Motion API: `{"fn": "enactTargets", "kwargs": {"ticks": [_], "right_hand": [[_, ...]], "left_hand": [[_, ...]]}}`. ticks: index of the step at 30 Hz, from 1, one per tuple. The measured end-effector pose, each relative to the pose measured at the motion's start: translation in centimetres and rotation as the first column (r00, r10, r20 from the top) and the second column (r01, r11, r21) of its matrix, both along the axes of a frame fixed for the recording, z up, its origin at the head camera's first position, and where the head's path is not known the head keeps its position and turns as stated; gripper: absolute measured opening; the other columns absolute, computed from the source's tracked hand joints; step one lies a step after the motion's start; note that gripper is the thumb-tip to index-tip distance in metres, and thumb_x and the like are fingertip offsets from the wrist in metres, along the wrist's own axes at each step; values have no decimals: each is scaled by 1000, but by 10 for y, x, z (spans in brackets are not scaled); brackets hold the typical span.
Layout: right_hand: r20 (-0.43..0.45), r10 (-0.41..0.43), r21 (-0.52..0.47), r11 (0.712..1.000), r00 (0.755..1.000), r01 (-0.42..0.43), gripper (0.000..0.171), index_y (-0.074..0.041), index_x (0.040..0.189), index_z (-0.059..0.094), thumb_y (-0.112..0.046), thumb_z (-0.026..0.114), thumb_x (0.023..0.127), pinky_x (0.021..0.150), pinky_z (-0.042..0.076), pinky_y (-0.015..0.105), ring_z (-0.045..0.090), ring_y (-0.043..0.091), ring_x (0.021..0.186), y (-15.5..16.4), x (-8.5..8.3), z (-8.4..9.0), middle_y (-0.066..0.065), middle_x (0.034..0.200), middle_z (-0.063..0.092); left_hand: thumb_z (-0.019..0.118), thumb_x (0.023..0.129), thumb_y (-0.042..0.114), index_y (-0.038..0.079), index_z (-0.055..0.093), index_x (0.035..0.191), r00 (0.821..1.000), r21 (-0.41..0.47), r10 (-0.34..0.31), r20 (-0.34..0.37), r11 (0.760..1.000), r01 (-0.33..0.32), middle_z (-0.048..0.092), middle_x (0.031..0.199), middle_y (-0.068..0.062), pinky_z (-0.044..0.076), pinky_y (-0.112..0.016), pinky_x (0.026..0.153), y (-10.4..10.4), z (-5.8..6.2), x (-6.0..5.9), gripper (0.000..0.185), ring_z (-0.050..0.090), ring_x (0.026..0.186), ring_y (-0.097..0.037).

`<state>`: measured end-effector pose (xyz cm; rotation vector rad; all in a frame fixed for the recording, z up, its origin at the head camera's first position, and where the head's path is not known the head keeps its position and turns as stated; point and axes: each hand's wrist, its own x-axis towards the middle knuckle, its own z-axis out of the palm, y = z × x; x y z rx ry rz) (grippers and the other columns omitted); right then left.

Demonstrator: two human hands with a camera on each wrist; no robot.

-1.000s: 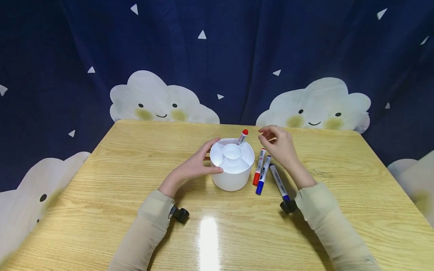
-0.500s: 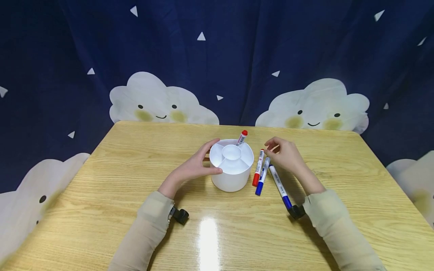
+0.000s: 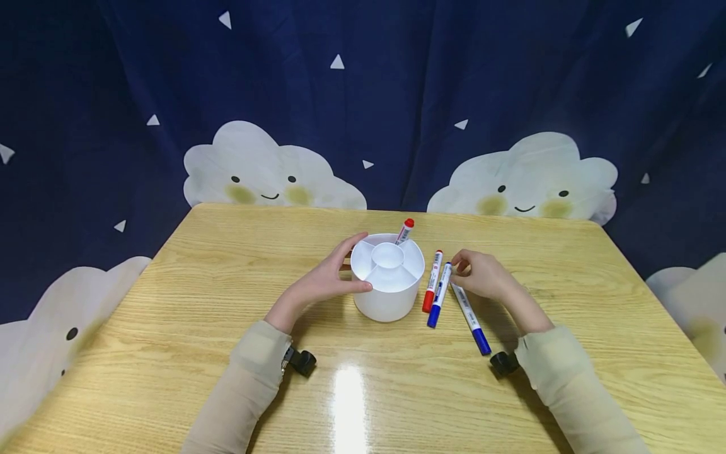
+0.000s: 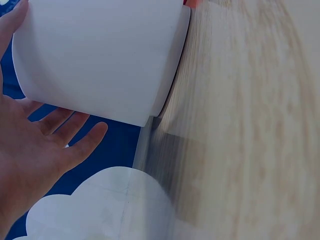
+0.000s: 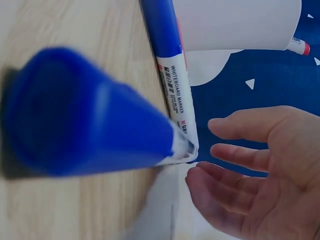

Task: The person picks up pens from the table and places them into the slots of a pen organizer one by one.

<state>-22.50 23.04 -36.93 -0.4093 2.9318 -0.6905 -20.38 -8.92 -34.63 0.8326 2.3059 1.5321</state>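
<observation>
My left hand holds the white round pen holder from its left side, thumb on the front and fingers behind. Raised dividers split the holder around a central ring. A red-tipped marker leans out of its back right compartment. My right hand, fingers loosely bent, hovers at the far end of the rightmost blue whiteboard marker. In the right wrist view that marker's blue cap looms close, with a gap between thumb and fingers. Left of it lie another blue marker and a red marker.
The wooden table reaches back to a dark blue curtain printed with clouds and triangles. A wrist camera on the right arm sits close to the rightmost marker's capped end.
My right hand has come down and toward me from beside the holder's back rim to the far end of the rightmost blue marker. My left hand keeps its place on the pen holder.
</observation>
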Motion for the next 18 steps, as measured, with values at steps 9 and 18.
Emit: {"fn": "enactTargets", "kwargs": {"ticks": [9,18], "right_hand": [[96,-14,58,998,995,8,40,-2,106,56,-25,71,77,56,40,27,49,18,67,4,-1,-9,8,81,58],[149,-11,35,999,989,6,36,0,106,56,-21,69,79,49,40,24,48,14,58,2,-1,-11,8,78,56]], "left_hand": [[71,78,11,11,15,146,1000,1,0,17,1000,0,24,144,-10,34,-44,102,0,0,0,89,37,122,-29],[71,78,11,10,14,146,1000,2,-1,13,1000,1,25,143,-10,34,-43,102,0,0,0,88,37,122,-29]]}}
